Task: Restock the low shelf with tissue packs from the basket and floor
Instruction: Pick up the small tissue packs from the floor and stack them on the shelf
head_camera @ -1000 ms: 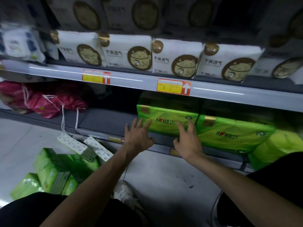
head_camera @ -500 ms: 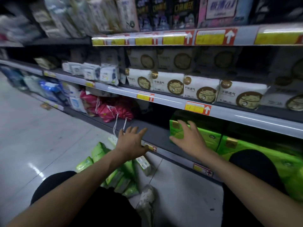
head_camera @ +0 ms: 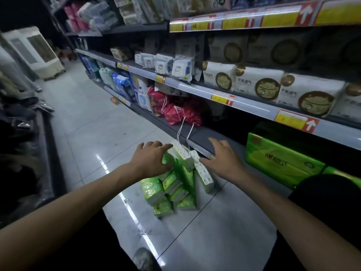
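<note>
With one large green tissue pack (head_camera: 281, 163) already lying on the low shelf (head_camera: 199, 136) at 3 o'clock, the left hand (head_camera: 150, 159) and right hand (head_camera: 222, 159), both spread and grasping nothing, are hovering over the floor pile of green tissue packs (head_camera: 175, 184) awaiting shelving.

Both forearms are bare all the way up to the bottom edge of the shot, no sleeves, no watch, no rings or bands on the left hand (head_camera: 151, 158) or the right hand (head_camera: 222, 160) as far as I can see. Legs are in plain black clothing (head_camera: 330, 210), dark enough that I can't make out seams or fabric, and it fills the lower corners on either side of the arms. There's a scuffed whitish-grey sneaker (head_camera: 144, 260) poking out below the left forearm, its toe looking worn and blotchy, laces too blurry to tell.
</note>
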`<state>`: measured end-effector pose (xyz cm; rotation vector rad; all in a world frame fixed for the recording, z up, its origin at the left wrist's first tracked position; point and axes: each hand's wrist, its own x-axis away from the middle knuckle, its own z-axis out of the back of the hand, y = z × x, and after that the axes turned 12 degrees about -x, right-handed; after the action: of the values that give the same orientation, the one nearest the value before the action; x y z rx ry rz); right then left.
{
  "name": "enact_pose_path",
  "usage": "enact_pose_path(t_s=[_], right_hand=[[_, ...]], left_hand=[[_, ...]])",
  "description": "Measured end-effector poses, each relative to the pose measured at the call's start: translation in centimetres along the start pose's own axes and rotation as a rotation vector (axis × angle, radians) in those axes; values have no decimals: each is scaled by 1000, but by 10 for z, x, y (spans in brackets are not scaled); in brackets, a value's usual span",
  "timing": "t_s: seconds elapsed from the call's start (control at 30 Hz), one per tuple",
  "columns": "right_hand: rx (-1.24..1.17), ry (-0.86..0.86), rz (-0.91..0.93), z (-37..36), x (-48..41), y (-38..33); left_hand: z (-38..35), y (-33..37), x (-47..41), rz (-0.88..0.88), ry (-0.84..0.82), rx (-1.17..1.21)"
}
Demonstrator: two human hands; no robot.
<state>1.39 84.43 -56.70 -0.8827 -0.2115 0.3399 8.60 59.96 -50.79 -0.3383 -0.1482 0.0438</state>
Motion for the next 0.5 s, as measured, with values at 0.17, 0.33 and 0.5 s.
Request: enact_pose_path(t_s=[0.17,0.33,0.5], right_hand=[[198,-160,45,-23,-3,0],[359,-375,78,-35,-24,-8],[644,-621,34,-51,-46,-19]], left_hand=[[-49,-19,-8,70,-97,85],[-99,-25,-31,149,-173,239],[-156,-24,-66,269,-269,396]])
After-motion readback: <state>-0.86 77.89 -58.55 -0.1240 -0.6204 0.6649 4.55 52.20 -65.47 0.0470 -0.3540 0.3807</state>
